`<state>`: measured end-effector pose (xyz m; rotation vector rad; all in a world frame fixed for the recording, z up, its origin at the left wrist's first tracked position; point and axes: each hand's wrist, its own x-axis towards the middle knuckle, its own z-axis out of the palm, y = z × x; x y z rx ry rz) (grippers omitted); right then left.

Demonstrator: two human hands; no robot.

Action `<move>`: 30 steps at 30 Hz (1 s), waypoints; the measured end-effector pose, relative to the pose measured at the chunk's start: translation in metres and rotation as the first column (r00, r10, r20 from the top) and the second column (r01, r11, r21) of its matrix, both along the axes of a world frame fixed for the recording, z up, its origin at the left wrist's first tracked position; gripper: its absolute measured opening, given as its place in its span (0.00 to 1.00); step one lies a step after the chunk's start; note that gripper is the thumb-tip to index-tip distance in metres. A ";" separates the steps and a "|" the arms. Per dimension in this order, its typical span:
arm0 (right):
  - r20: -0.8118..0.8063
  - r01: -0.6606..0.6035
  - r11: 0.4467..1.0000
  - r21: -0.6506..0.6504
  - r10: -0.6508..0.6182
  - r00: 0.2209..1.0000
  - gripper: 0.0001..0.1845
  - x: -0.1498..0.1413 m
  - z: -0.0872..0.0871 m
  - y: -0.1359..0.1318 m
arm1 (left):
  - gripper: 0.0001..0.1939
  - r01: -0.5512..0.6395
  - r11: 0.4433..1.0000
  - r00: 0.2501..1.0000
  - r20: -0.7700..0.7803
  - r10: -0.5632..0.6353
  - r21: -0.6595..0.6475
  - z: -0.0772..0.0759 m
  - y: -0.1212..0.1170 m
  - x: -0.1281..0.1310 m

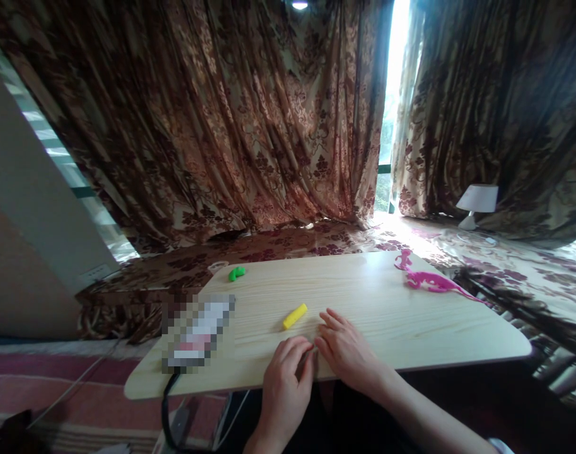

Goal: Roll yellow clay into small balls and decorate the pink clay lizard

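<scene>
We list one yellow stick (294, 316), lying slantwise on the pale wood-grain worktop (363, 284), apart from both hands, our landmark for all entries; left hand (290, 366), nearer to us than the stick and just beside it, thumb and forefinger drawn together at the worktop's near edge, though we cannot tell whether anything is pinched between them; right hand (339, 343), to the right of the stick and slightly nearer, loose, fingers spread over the worktop, its fingertips near those of the left; one green curved piece (237, 273), beyond the stick and to its left; one pixelated object (200, 334), left of the stick, a black cable (165, 403) at its near end; one irregular pink item (429, 281), well to the right of the stick and farther off, a thin tail trailing toward the worktop's edge; one white-shaded lamp (477, 198), farther still beyond the stick, to its right
</scene>
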<state>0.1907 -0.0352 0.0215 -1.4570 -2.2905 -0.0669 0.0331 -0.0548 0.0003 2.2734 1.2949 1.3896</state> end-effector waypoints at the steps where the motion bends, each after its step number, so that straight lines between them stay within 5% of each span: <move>1: -0.006 0.014 1.000 0.000 -0.014 1.000 0.17 -0.006 0.002 0.013 | 0.09 0.006 1.000 1.000 -0.001 -0.006 0.004 0.000 0.000 0.000; 4: -0.029 0.097 0.995 -0.003 -0.097 0.995 0.19 -0.005 0.005 0.049 | 0.09 0.012 1.000 1.000 0.001 -0.012 0.007 -0.002 0.001 -0.002; 7: -0.023 0.137 0.990 -0.019 -0.138 0.990 0.21 0.016 0.002 0.054 | 0.09 0.010 1.000 1.000 0.012 -0.010 -0.002 -0.003 0.001 -0.003; 12: 0.044 0.052 0.998 -0.026 -0.051 0.998 0.26 0.035 -0.008 -0.010 | 0.08 0.006 0.999 0.995 0.101 -0.001 -0.045 -0.003 -0.001 -0.003; 16: 0.059 -0.069 0.998 0.009 0.068 0.996 0.24 0.004 -0.006 -0.038 | 0.13 -0.090 0.992 0.962 0.251 0.110 -0.089 -0.004 -0.001 -0.002; 21: -0.003 0.103 0.995 0.000 -0.103 0.995 0.27 -0.030 0.005 0.019 | 0.16 -0.052 0.983 0.903 0.413 0.122 -0.176 -0.007 0.001 -0.004; 25: -0.022 0.241 0.970 -0.024 -0.242 0.970 0.27 0.002 0.005 0.054 | 0.15 -0.042 0.983 0.897 0.426 0.115 -0.176 -0.007 0.001 -0.006; 30: 0.028 0.242 0.970 -0.039 -0.241 0.970 0.25 0.040 -0.009 0.007 | 0.15 -0.082 0.982 0.924 0.358 0.138 -0.167 -0.008 -0.001 -0.004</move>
